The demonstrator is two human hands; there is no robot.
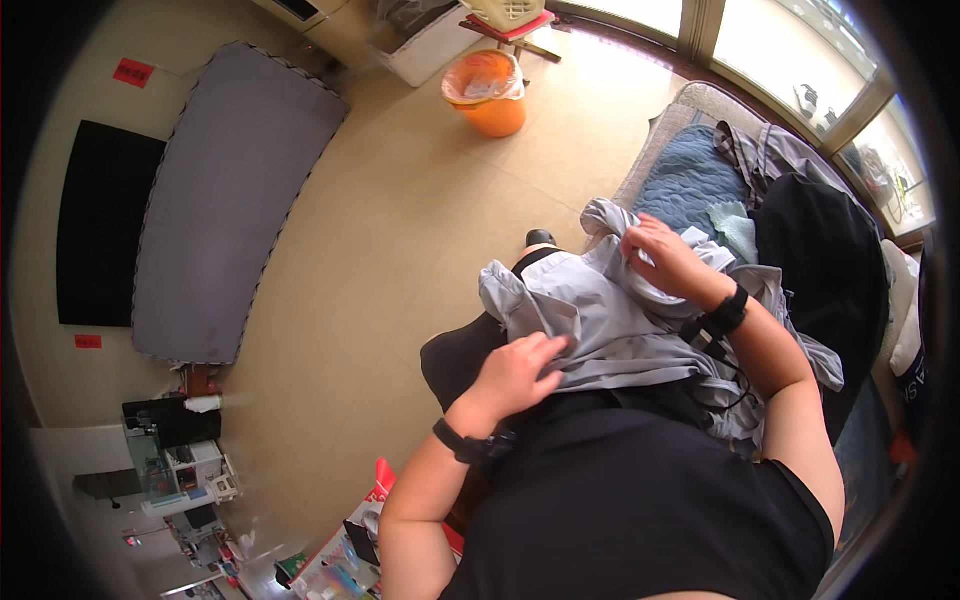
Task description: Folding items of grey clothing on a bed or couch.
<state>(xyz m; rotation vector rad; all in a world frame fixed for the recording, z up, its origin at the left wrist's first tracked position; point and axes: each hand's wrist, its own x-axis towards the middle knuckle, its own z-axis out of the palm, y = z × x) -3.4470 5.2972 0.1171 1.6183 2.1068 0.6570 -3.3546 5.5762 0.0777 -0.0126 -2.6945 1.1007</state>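
A light grey garment [600, 300] of thin cloth lies crumpled across my lap, and part of it spills onto the sofa at the right. My left hand [521, 371] is over its near-left part, thumb and fingers apart, the fingertips slightly blurred by a fold. Farther out, my right hand [664, 255] has its fingers curled on a bunched part of the same cloth. What lies under those fingers is hidden. Black bands with small devices circle both wrists.
At the right, the sofa [637, 161] bears a blue quilted pad [686, 169], a pale green cloth [733, 229] and black fabric [817, 300]. An orange waste bin [491, 112] stands on the tiled floor. A grey-covered panel [225, 202] is at the left. Items in a box [337, 566] are near my left elbow.
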